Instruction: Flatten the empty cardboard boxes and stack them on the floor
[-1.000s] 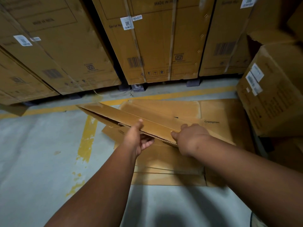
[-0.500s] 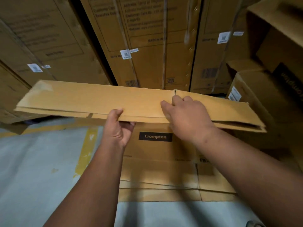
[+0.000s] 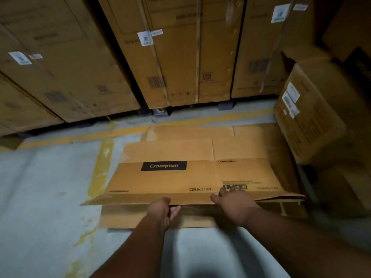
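I see both hands on the near edge of a flattened box (image 3: 192, 181), the one printed "Crompton" and "CEILING FAN". Left hand (image 3: 160, 210) grips that edge from below, thumb on top, fingers curled under. Right hand (image 3: 233, 205) rests on top at the edge, fingers spread over the board; I can't tell whether the thumb hooks under.

The box lies over the pile of flattened cardboard (image 3: 180, 151) on the floor (image 3: 46, 197). Its far edge is down on the pile, its near edge lifted a little, with a dark gap under it. A lower sheet of the pile sticks out toward me beneath the hands.

The pile sits just right of a yellow floor line (image 3: 101, 169) and in front of another yellow line running across. Behind that line stand big strapped cartons (image 3: 176, 63) on small blocks. At right, an upright box (image 3: 309, 117) with white labels sits right beside the pile, leaning slightly.
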### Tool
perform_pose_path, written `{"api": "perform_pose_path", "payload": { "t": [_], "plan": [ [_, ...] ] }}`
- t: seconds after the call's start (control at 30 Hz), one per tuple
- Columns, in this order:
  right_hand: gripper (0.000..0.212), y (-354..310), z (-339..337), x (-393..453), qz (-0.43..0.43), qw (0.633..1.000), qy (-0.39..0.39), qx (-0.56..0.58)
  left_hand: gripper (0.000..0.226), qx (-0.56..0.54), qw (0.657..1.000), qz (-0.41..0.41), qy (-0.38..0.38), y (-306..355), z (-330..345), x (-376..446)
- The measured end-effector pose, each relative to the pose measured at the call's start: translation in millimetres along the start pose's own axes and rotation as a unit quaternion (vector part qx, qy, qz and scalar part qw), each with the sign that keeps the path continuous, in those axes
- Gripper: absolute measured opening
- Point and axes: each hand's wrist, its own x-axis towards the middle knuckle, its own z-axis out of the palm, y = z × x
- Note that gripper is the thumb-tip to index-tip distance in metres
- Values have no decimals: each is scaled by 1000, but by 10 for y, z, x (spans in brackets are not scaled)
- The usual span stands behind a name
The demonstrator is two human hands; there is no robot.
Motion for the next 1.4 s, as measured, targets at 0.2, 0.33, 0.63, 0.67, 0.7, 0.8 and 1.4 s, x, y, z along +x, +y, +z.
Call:
{"api": "perform_pose_path", "payload": {
  "t": [0.2,0.33,0.63,0.67,0.7,0.8,1.4],
  "plan": [
    [64,82,58,259,39,999,-12,9,23,30,997,-5,-70,91,28,123],
    [71,198,108,422,59,998,-7,-4,12,6,995,16,-98,193,187,202],
    [72,320,489,598,35,998,-31,45,65,248,965,-49,-72,-72,253,324],
    [75,293,489,620,32,998,-27,49,66,299,952,-33,-50,-52,235,294],
    [79,274,473,640,36,998,-21,56,65,371,928,5,-30,-20,221,273],
    [80,224,328,644,48,996,9,75,57,618,764,182,25,121,261,188],
    [68,745,-2963,-2092,63,898,436,7,36,495,563,662,16,1505,1424,-3728]
  ]
}}
